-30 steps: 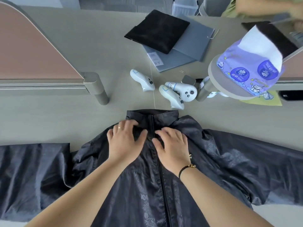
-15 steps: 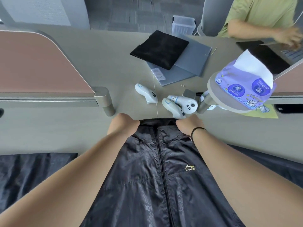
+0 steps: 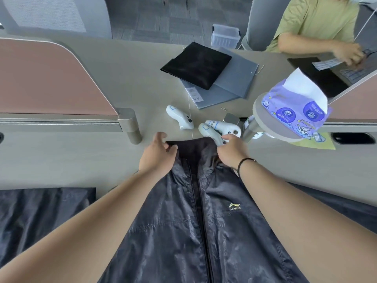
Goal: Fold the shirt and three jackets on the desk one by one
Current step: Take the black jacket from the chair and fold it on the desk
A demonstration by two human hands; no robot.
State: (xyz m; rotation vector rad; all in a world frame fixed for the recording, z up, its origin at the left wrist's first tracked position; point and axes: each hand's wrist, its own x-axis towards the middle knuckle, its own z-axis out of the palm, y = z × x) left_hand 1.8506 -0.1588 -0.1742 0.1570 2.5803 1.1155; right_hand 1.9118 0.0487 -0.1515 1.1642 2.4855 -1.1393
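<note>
3 white controllers (image 3: 222,129), tissue pack (image 3: 293,111), black pouch (image 3: 195,65) on grey folders (image 3: 228,86).

One head-worn wide-angle view looks forward and down, close over the desk (image 3: 85,160).

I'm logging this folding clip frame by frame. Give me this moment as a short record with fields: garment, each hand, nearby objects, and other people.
garment: dark zip-up jacket lying front up on the desk, zipped, collar at the far end
left hand: left hand grips the collar's left side
right hand: right hand grips the collar's right side
nearby objects: three white controllers just beyond the collar; black folded cloth on grey folders; purple tissue pack
other people: person in a green shirt seated across the desk
</note>
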